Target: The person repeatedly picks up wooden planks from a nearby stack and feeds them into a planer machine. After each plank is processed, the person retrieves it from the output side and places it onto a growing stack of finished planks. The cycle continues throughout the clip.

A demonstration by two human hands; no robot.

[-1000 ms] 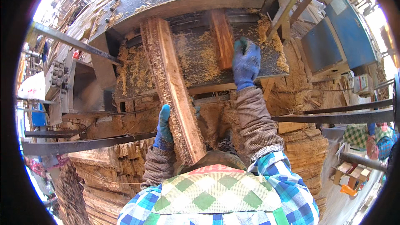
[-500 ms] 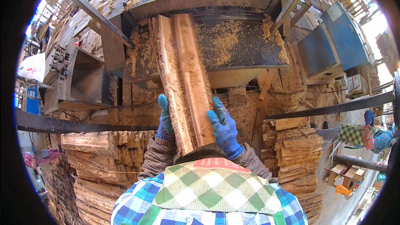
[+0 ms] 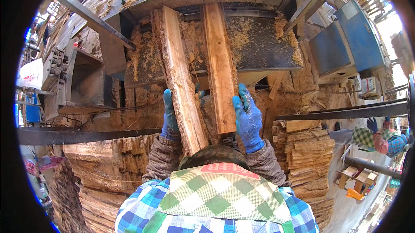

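In the head view, a bark-edged slab is being clasped at its near end by the gloved left hand; just right, a paler board is being gripped by the right hand, both lying on the sawdust-strewn machine bed.

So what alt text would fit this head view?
Two blue-gloved hands hold rough wooden slabs on a sawdust-covered machine table: the left hand grips a bark-edged slab, the right hand a paler plank.
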